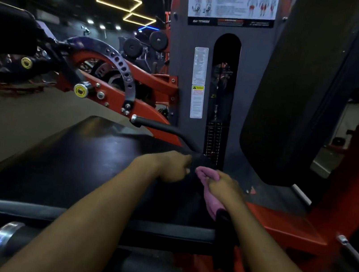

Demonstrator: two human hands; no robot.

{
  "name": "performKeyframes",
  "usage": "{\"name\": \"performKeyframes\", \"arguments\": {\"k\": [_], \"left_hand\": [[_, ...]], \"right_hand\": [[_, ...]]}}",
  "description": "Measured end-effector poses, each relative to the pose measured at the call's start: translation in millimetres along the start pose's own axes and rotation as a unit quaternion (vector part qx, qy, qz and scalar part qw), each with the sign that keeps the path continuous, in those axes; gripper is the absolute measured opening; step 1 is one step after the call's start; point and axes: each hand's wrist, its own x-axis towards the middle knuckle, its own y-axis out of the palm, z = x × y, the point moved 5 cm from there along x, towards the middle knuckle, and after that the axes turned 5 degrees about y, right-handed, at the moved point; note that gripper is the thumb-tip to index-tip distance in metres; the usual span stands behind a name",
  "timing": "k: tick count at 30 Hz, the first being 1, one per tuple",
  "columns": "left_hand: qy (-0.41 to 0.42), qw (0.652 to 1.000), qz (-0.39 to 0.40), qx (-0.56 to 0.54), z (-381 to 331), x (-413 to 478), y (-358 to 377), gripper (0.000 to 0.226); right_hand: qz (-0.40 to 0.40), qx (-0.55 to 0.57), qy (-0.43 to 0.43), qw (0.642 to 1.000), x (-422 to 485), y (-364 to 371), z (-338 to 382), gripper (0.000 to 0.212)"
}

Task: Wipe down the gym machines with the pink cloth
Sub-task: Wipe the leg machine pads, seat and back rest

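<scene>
Your right hand (224, 187) is closed around the pink cloth (210, 187), fingers curled over it, with a fold bunched above your knuckles and a tail hanging down along your wrist. Your left hand (172, 167) sits just beside it, loosely fisted on the black seat pad (75, 161), its fingertips pointing toward the base of a black handle (163, 128); it may be pinching something dark there, but the blur makes that impossible to tell.

Both hands are at the far edge of the seat, where it meets the grey weight tower (222, 83) (a label at the top reads "seated leg curl"). To the right stands the tall black back pad (309, 97). To the left, the orange frame (133, 95) carries a curved adjuster plate with holes and yellow knobs. Nearest you, a padded roller bar (90, 220) crosses the view.

As for progress, no surface shows clear wipe marks, so what is already cleaned cannot be judged. The cloth is not flat on any part right now. Other machines sit in the dim background, likely awaiting wiping.
</scene>
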Motion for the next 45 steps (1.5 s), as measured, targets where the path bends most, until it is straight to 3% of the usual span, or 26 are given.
{"name": "performKeyframes", "arguments": {"k": [3,6,8,11,15,17,19,21,23,25,27,29,31,34,37,40,42,45], "left_hand": [[-0.004,0.999,-0.042,-0.033,13.2,-6.1,1.8,0.05],[0.008,0.992,-0.114,-0.045,20.3,-18.6,-12.1,0.076],[0.036,0.983,-0.175,-0.05,15.2,-26.7,-25.4,0.084],[0.106,0.956,-0.246,-0.121,-6.7,-36.7,-46.7,0.087],[0.153,0.937,-0.242,-0.202,-39.2,-32.1,-70.6,0.063],[0.141,0.936,-0.243,-0.214,-46.3,-27.2,-78.2,0.057],[0.124,0.937,-0.234,-0.229,-46.9,-19.2,-80.9,0.056],[0.1,0.941,-0.218,-0.238,-44.9,-7.8,-84.7,0.046],[0.059,0.954,-0.213,-0.204,-40.1,5.5,-93.5,0.026],[0.001,0.958,-0.227,-0.176,-37.2,14.8,-101.9,0.025],[-0.07,0.952,-0.24,-0.178,-36.3,20.1,-103.8,0.038],[-0.116,0.947,-0.25,-0.165,-46.6,24.1,-100.9,0.05],[-0.106,0.939,-0.273,-0.182,-65.0,32.6,-98.1,0.044],[-0.059,0.897,-0.33,-0.288,-99.6,49.1,-95.7,0.035],[0.058,0.868,-0.329,-0.368,-130.7,66.2,-81.4,0.039],[0.133,0.779,-0.319,-0.523,-130.0,71.1,-45.9,0.046],[0.156,0.731,-0.286,-0.599,-133.3,72.0,-16.7,0.067],[0.164,0.724,-0.287,-0.605,-157.5,75.9,3.9,0.082]], "right_hand": [[-0.051,0.021,-0.009,0.998,-8.1,-18.0,19.5,0.032],[-0.092,0.184,-0.145,0.968,-28.5,-42.6,37.4,0.028],[-0.042,0.313,-0.234,0.92,-36.5,-60.0,50.7,0.032],[0.054,0.416,-0.261,0.869,-51.2,-82.9,70.8,0.031],[0.025,0.371,-0.303,0.877,-70.1,-113.9,88.0,0.018],[-0.051,0.298,-0.3,0.905,-78.7,-139.2,89.9,0.011],[-0.164,0.233,-0.263,0.922,-83.8,-173.1,82.7,0.018],[-0.276,0.219,-0.257,0.9,-97.1,-208.2,70.4,0.019],[-0.398,0.211,-0.269,0.852,-114.4,-241.5,57.3,0.017],[-0.499,0.169,-0.244,0.814,-122.1,-265.2,43.1,0.018],[-0.501,0.17,-0.207,0.823,-101.7,-272.5,27.4,0.042],[-0.418,0.192,-0.204,0.864,-76.1,-263.5,17.8,0.067],[-0.366,0.196,-0.216,0.884,-56.5,-248.1,12.5,0.082],[-0.402,0.204,-0.266,0.852,-51.5,-243.7,10.4,0.072],[-0.41,0.224,-0.3,0.831,-48.8,-245.8,11.8,0.072],[-0.403,0.249,-0.322,0.82,-42.9,-246.5,9.0,0.071],[-0.405,0.267,-0.328,0.811,-40.7,-246.2,7.4,0.072],[-0.407,0.284,-0.326,0.805,-35.7,-244.1,5.7,0.069]]}}
